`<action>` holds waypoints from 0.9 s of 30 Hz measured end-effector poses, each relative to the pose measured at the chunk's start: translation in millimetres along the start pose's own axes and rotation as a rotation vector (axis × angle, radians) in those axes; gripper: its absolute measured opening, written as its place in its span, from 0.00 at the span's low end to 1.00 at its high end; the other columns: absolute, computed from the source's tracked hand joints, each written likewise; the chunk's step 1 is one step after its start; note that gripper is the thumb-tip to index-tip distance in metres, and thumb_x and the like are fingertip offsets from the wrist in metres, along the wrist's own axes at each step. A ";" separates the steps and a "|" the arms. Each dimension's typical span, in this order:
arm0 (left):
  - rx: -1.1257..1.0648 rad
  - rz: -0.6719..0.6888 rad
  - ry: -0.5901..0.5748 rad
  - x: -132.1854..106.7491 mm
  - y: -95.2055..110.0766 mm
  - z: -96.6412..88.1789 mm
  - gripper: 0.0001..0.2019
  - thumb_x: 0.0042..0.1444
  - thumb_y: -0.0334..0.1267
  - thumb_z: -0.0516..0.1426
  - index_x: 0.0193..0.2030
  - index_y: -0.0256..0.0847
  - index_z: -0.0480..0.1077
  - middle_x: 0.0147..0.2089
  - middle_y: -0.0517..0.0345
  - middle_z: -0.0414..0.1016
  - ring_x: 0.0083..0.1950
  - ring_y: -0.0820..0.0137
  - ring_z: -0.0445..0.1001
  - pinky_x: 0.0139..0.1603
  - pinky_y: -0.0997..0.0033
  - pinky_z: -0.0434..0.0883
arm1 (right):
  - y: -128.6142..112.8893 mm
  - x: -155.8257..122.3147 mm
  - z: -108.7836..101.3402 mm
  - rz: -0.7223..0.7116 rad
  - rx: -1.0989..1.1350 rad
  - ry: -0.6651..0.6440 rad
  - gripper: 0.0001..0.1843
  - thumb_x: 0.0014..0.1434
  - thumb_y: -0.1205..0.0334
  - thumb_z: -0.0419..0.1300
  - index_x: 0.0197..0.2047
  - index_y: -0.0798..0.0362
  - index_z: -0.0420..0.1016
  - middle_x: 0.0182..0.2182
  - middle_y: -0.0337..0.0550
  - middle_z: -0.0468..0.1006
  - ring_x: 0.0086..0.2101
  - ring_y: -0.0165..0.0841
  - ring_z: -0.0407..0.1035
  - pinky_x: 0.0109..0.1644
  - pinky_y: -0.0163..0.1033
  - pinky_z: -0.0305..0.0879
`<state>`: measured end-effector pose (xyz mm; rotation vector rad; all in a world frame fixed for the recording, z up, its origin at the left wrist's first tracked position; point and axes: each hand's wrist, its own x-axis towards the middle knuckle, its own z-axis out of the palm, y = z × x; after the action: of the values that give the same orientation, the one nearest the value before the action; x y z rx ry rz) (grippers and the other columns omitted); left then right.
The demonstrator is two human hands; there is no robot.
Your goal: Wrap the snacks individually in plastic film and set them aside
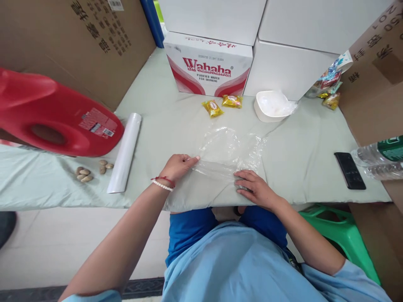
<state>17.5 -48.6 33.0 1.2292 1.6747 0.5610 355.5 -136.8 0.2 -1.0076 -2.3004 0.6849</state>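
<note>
A clear, crumpled sheet of thin plastic, perhaps a bag (220, 147), lies spread on the cloth in front of me. My left hand (179, 165) pinches its left edge between thumb and fingers. At its lower right corner rests my right hand (253, 186), palm down with the fingers apart. A dark patch shows between those fingers, and I cannot tell what it is. Beyond the plastic lie two yellow-wrapped snacks (213, 108), side by side. A white plastic bowl (263, 115) with clear film in it stands behind and to the right.
On the left are a white roll (125, 153), several brown pebble-like nuts (84, 174) and a large red jug (63, 113). A Wahaha carton (209, 67) stands at the back. To the right lie a black phone (349, 170) and water bottles (378, 153). A green stool (343, 235) sits below.
</note>
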 end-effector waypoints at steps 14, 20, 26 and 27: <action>0.325 0.112 0.145 -34.5 -9.6 26.7 0.07 0.61 0.44 0.54 0.36 0.46 0.64 0.28 0.61 0.72 0.31 0.63 0.74 0.38 0.63 0.66 | -32.6 23.0 -43.3 0.304 0.094 0.227 0.15 0.76 0.53 0.56 0.49 0.46 0.85 0.51 0.47 0.85 0.52 0.39 0.80 0.59 0.48 0.77; 0.427 0.250 0.447 -54.3 -20.2 27.6 0.24 0.57 0.46 0.60 0.57 0.35 0.68 0.53 0.39 0.73 0.51 0.51 0.77 0.51 0.52 0.75 | -37.2 107.1 23.9 0.373 -0.168 -0.021 0.33 0.72 0.45 0.59 0.72 0.55 0.69 0.73 0.60 0.65 0.72 0.53 0.58 0.74 0.61 0.60; 0.497 0.700 0.482 -47.2 26.0 34.4 0.14 0.70 0.42 0.51 0.48 0.38 0.76 0.52 0.42 0.77 0.58 0.55 0.75 0.64 0.52 0.72 | -43.3 130.4 87.5 0.252 -0.296 -0.155 0.35 0.74 0.52 0.56 0.78 0.54 0.59 0.79 0.55 0.53 0.78 0.52 0.43 0.80 0.68 0.32; 0.491 0.697 0.391 -35.0 33.9 40.5 0.16 0.71 0.43 0.50 0.49 0.38 0.76 0.54 0.43 0.78 0.60 0.56 0.75 0.66 0.54 0.71 | -42.9 131.4 88.8 0.236 -0.301 -0.160 0.34 0.73 0.53 0.57 0.78 0.54 0.59 0.78 0.55 0.54 0.78 0.52 0.44 0.80 0.68 0.32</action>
<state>70.7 -73.8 56.6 2.2111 1.7333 0.8780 200.7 -81.7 -2.8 -1.4261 -2.4992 0.5339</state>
